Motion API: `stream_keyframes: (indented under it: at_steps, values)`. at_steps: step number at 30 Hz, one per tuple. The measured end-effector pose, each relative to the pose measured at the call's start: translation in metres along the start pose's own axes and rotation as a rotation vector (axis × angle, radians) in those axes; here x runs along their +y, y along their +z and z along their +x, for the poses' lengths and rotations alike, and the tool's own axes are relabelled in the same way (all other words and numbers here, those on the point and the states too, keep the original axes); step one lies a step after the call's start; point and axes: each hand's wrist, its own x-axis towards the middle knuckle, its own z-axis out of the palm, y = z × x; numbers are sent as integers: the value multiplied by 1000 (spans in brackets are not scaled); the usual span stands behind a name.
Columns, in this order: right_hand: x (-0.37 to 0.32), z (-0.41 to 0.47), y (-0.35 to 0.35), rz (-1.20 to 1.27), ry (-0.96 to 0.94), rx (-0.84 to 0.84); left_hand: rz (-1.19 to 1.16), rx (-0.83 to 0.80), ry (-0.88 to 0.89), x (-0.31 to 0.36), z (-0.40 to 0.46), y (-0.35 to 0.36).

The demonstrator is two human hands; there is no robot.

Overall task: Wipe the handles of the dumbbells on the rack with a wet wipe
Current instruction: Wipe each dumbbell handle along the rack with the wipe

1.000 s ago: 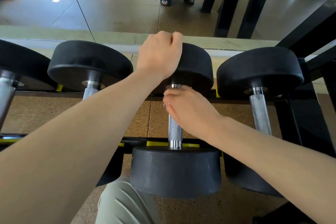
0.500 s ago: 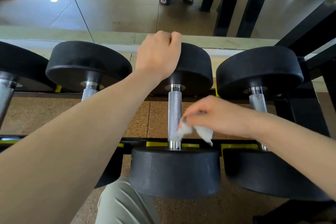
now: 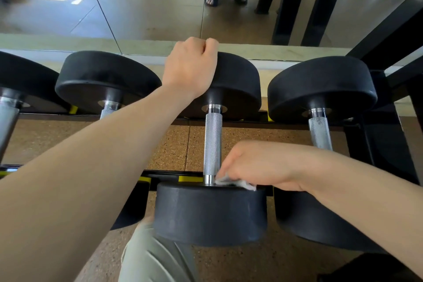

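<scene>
My knee in pale trousers is closest to me, just below the near black end of the dumbbell. My right hand has slid down since a moment ago. It now sits at the bottom of the shiny handle, on its right side. Its fingers are curled and pinch the white wet wipe, which lies flatter than before, on top of the near weight. Past it, my left hand has not moved. It is curled over the far weight, gripping its edge. Beyond that hand is a mirror.
</scene>
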Motion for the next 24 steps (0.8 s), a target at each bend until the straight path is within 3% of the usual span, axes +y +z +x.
stream_keyframes:
  at_steps: [3,4,6,9,13,18,20,24]
  values:
    - [-15,2,3,108,-172,81,-16,-7,-17,1,0,0]
    - [-19,8,5,47,-206,142,-14,-4,-23,2,-2,-1]
    - [-26,17,14,-202,-231,93,-12,1,-38,5,-4,-1]
    - [-20,22,22,-422,-199,-52,-7,10,-66,9,-3,0]
    - [-11,12,-1,-510,-208,-14,-2,39,-78,9,-4,1]
    - [10,3,-11,-310,-125,158,13,76,-111,13,-7,0]
    - [11,6,0,-307,-84,96,2,81,-114,13,-8,0]
    - [-2,2,11,-592,-123,1,7,94,-115,5,-6,1]
